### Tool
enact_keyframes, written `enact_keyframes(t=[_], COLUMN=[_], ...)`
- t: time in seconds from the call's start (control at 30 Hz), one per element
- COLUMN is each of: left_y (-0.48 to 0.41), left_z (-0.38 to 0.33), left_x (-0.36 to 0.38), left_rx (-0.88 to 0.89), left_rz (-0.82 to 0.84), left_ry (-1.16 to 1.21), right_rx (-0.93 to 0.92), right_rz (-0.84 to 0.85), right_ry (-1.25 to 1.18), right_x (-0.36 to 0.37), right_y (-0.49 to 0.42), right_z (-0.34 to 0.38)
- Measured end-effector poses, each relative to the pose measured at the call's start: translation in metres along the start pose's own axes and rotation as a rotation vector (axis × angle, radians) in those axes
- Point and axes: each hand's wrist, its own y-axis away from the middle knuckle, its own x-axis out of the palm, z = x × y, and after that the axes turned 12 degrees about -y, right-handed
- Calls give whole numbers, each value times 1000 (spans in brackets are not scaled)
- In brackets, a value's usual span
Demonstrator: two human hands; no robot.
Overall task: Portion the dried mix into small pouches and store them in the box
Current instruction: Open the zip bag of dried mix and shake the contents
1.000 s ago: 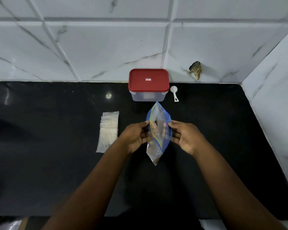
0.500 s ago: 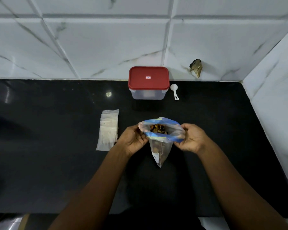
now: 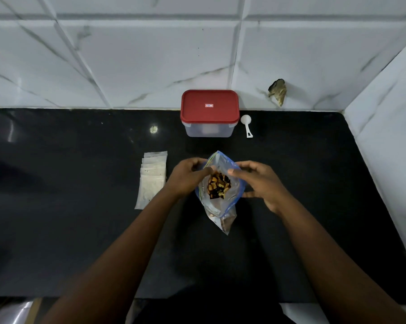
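A clear zip bag with a blue rim (image 3: pixel 223 206) stands in the middle of the black counter, its mouth wide open. Dark and orange dried mix (image 3: pixel 218 186) shows inside. My left hand (image 3: pixel 188 177) pinches the left side of the rim. My right hand (image 3: pixel 259 182) pinches the right side and spreads the mouth. A stack of several small clear pouches (image 3: pixel 151 177) lies flat to the left of my left hand. The clear box with the red lid (image 3: pixel 210 113) stands shut at the back by the wall. A white scoop (image 3: pixel 247 125) lies right of the box.
White marble-look tiles form the back wall and the right side wall (image 3: pixel 389 127). A brown broken patch (image 3: pixel 278 91) marks the back wall. The black counter (image 3: pixel 69 230) stretches left and towards me.
The bag's mouth, narrow a second ago, has been pulled wide open. Both hands shifted along the rim and the mix inside is now plainly visible.
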Motion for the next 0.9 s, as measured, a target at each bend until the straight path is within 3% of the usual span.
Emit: enact_keyframes(t=[0.13,0.33,0.5,0.67,0.9], left_y=[-7,-6,-6,-9,-6], left_z=[-4,-8,-5,4,19], left_x=[1,-9,-15,-13,-11], left_rx=[6,-285,-434,-532,-409], left_rz=[34,366,552,516,229], left_ry=[-17,544,695,791,556], right_rx=[-51,219,382,482,361], right_rz=[-41,-6,20,25,-46], right_ry=[114,-164,-315,-487,-223], right_x=[8,-1,-6,-8,-15], right_y=[-7,-14,-19,-22,-19], right_z=[2,13,14,12,-7])
